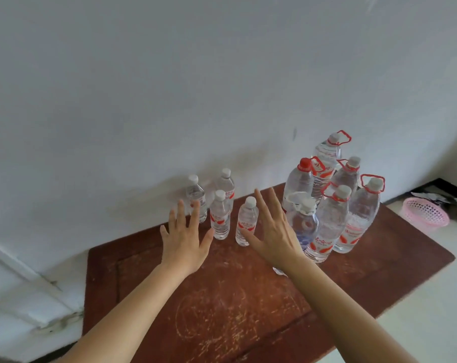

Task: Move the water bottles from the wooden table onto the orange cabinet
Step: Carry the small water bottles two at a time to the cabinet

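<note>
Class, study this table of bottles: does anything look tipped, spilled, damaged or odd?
Nothing is tipped or spilled; every bottle in view stands upright. One large bottle has a red cap, while the others have white ones. The table is heavily scratched.

Poss. btl base (279, 271) behind R hand (274, 231)

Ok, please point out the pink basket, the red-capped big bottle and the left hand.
pink basket (426, 216): head view, on its mesh wall.
red-capped big bottle (299, 187): head view, on its clear shoulder.
left hand (182, 239): head view, back of hand.
</note>
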Demonstrator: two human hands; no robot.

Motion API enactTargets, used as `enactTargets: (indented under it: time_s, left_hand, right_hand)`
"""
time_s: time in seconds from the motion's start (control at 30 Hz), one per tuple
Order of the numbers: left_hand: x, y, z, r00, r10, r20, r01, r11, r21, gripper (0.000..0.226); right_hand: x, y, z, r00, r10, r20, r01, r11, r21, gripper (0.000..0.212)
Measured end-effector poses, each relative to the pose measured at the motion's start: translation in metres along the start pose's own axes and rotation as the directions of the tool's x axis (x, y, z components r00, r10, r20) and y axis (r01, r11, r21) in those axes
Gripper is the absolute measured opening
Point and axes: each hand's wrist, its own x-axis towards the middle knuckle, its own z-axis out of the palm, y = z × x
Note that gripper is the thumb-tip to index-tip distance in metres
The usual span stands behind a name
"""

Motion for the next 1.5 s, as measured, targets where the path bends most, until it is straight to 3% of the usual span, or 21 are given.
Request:
enactTargets:
  time_s: [0.2,0.4,0.5,0.63,0.73,1.0,1.13,1.27,1.37,1.5]
  left_hand:
    - [0.061,0.002,0.053,0.998,0.012,0.069,-0.008,0.998,-0.065,0.085]
    - [0.102,-0.004,0.116,0.998,0.038,0.049,-0.019,0.941,-0.338,0.094]
    - [0.119,0.002,0.138,1.000,-0.017,0.024,0.026,0.885,-0.466,0.099]
    - [0.138,0.012,0.159,0.991,-0.133,0.005,0.112,0.812,-0.572,0.115]
    - [0.140,0.017,0.164,0.987,-0.160,0.001,0.128,0.786,-0.605,0.111]
    - [0.097,-0.004,0.151,0.984,-0.158,0.079,0.176,0.852,-0.494,0.107]
    - [0.051,-0.024,0.132,0.974,-0.198,0.111,0.227,0.868,-0.442,0.104]
    - [0.024,-0.045,0.119,0.927,-0.319,0.198,0.373,0.845,-0.383,0.102]
    - [0.000,-0.068,0.114,0.902,-0.342,0.263,0.402,0.887,-0.228,0.101]
    - [-0.058,-0.089,0.126,0.882,-0.297,0.366,0.294,0.954,0.067,0.093]
  right_hand:
    - [0.022,0.050,0.068,0.987,0.139,0.076,-0.150,0.976,0.159,0.109]
    - [0.030,0.096,0.140,0.968,0.233,0.095,-0.250,0.929,0.274,0.107]
    - [0.035,0.109,0.162,0.966,0.252,0.056,-0.254,0.888,0.383,0.102]
    - [0.048,0.120,0.177,0.947,0.309,0.087,-0.307,0.790,0.530,0.114]
    - [0.053,0.125,0.179,0.941,0.313,0.129,-0.330,0.762,0.558,0.111]
    - [0.044,0.111,0.174,0.923,0.366,0.120,-0.376,0.791,0.482,0.102]
    - [0.028,0.082,0.155,0.878,0.405,0.253,-0.477,0.765,0.433,0.099]
    - [0.004,0.063,0.140,0.846,0.391,0.362,-0.511,0.786,0.348,0.095]
    - [-0.024,0.050,0.141,0.857,0.397,0.328,-0.478,0.850,0.221,0.091]
    - [-0.069,0.049,0.149,0.840,0.442,0.314,-0.489,0.868,0.088,0.083]
